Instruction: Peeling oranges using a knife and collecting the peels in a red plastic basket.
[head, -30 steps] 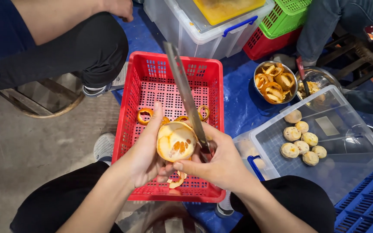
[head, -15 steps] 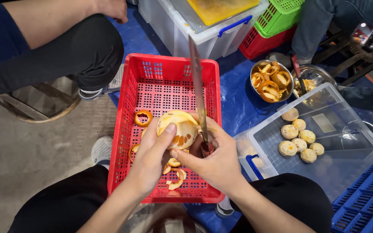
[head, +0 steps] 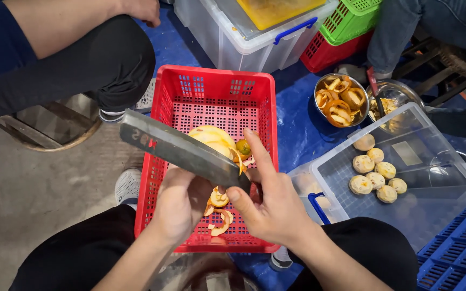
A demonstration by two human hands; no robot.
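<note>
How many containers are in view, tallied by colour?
Red crates: 2 (red crate under the hands, red crate at the back)
Green basket: 1
Clear tubs: 2 ()
Metal bowls: 2 ()
Total: 7

Blue tarp (head: 297,129) bearing red crate (head: 214,86)

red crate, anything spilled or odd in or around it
Nothing stands out. The orange peel scraps lie inside the red crate, none on the floor beside it. The left hand holds the fruit over the crate; the right hand holds the knife.
</note>
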